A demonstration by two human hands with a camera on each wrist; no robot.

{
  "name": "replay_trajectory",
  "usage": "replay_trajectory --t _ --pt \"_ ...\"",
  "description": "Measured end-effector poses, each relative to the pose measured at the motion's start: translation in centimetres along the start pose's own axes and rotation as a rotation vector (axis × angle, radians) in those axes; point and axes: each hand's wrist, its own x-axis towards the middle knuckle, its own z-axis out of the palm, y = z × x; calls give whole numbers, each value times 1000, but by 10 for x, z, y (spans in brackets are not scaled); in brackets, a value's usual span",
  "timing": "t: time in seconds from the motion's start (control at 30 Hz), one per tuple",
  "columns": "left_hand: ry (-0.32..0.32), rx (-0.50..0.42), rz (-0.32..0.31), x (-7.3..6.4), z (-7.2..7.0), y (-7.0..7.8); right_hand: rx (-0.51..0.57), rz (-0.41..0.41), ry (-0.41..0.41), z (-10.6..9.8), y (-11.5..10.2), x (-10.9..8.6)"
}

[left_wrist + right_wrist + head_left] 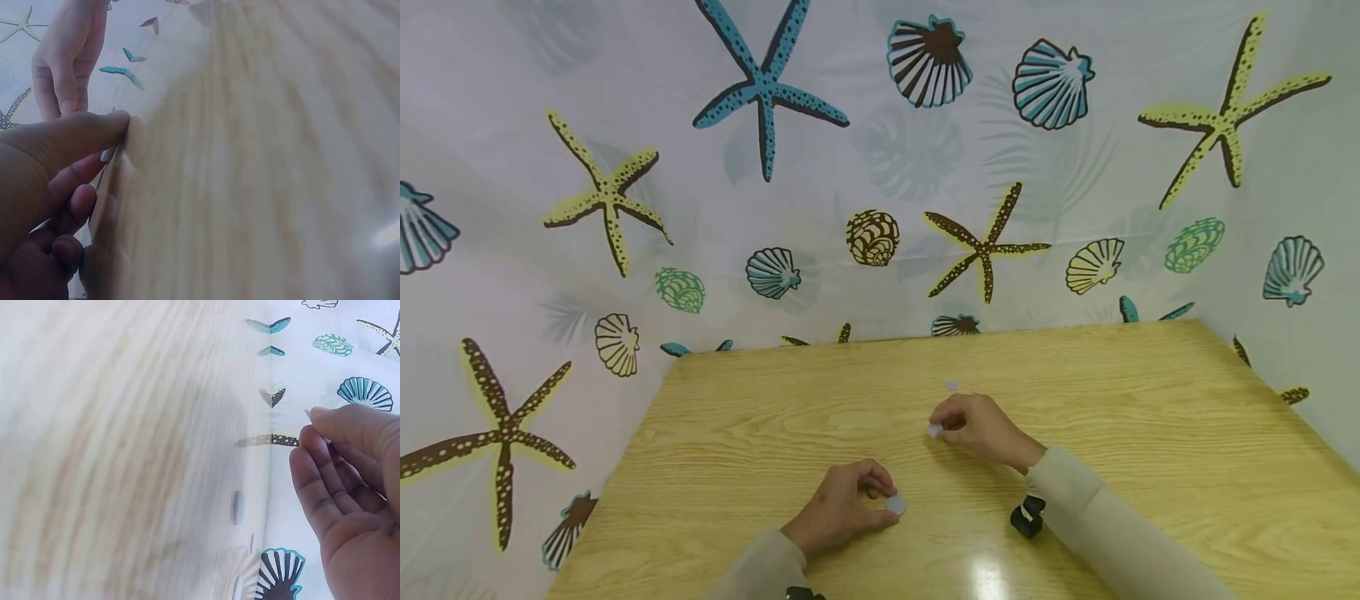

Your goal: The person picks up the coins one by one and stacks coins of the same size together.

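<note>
My left hand [846, 508] lies low over the table and pinches a small round white disc [895, 504] between thumb and fingers. In the left wrist view, the edge of that disc [107, 153] shows just under the thumb, close to the wood. Farther forward and to the right, my right hand [981, 429] holds a second white disc [935, 429] at its fingertips. Only a thin sliver of this disc [308, 414] shows past the thumb in the right wrist view. Another small white disc [952, 386] lies on the table just beyond the right hand.
Both hands work over a glossy wood-grain table [760, 417]. A white sheet [820, 192] printed with starfish and shells rises behind it and along both sides. A dark strap piece [1027, 517] hangs at the right wrist, close over the tabletop.
</note>
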Motion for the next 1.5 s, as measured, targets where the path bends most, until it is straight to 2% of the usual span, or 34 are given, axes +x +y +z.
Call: replay_trajectory --t 0.47,0.73,0.9,1.2,1.5 --pt "9 27 -14 -1 0 6 120 37 -29 -7 -1 -26" --pt "6 15 8 0 -1 6 216 83 -43 -6 -2 -35" --pt "2 17 2 -1 0 6 222 91 -52 -2 -2 -40" --pt "-3 4 -8 0 0 5 223 50 -73 4 2 -50" --pt "0 -10 -13 -1 1 5 229 86 -79 7 -1 -53"
